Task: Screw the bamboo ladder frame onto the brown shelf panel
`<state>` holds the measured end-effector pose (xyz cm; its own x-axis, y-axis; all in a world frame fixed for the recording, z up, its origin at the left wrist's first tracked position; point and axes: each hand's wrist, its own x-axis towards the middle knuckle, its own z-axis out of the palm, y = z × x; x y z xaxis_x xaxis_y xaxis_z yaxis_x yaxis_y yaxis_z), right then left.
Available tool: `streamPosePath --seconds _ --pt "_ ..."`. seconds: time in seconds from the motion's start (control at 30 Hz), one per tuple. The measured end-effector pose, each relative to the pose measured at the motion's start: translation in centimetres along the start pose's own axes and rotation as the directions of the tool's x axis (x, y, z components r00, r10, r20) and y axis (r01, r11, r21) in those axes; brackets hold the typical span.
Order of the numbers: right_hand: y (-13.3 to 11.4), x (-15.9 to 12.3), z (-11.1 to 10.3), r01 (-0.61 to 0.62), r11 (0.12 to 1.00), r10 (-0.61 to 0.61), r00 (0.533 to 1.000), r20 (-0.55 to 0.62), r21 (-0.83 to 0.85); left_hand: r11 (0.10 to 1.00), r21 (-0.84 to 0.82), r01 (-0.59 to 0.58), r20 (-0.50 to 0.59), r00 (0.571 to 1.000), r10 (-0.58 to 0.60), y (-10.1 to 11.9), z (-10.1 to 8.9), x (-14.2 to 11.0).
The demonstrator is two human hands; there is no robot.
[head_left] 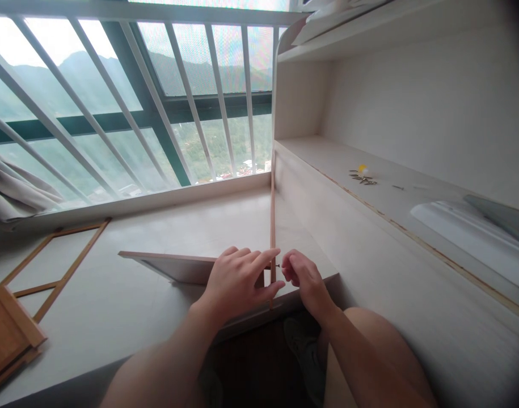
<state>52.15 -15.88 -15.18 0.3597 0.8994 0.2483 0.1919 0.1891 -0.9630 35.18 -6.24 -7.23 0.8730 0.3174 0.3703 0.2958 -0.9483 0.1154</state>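
Note:
My left hand (pixel 237 277) grips the corner where two thin wooden panels meet on the window ledge. One panel (pixel 174 266) lies to the left, tilted on edge. The other panel (pixel 273 215) stands on edge and runs away toward the window. My right hand (pixel 299 275) is closed in a pinch on a small dark screw (pixel 278 265), its tip touching the upright panel at the corner.
A wooden frame (pixel 50 266) and a wooden box piece (pixel 6 331) lie at the far left of the ledge (pixel 114 306). A pile of loose screws (pixel 362 178) and a yellow object (pixel 362 168) sit on the shelf to the right. A barred window (pixel 157 113) is ahead.

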Motion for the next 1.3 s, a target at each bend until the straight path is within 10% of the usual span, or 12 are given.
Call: streamPosePath --seconds 0.1,0.4,1.3 --pt "0.2 -0.2 -0.7 -0.126 0.991 0.125 0.992 0.026 0.036 1.000 0.004 -0.002 -0.005 1.000 0.002 0.0 0.0 0.0" --pt "-0.2 -0.5 -2.0 0.215 0.955 -0.197 0.974 0.109 -0.202 1.000 0.005 0.006 0.010 1.000 -0.006 0.0 0.1 0.0" --pt "-2.2 -0.9 -3.1 0.463 0.794 -0.492 0.870 0.031 -0.394 1.000 0.025 0.002 -0.003 1.000 -0.002 -0.1 0.4 -0.1"
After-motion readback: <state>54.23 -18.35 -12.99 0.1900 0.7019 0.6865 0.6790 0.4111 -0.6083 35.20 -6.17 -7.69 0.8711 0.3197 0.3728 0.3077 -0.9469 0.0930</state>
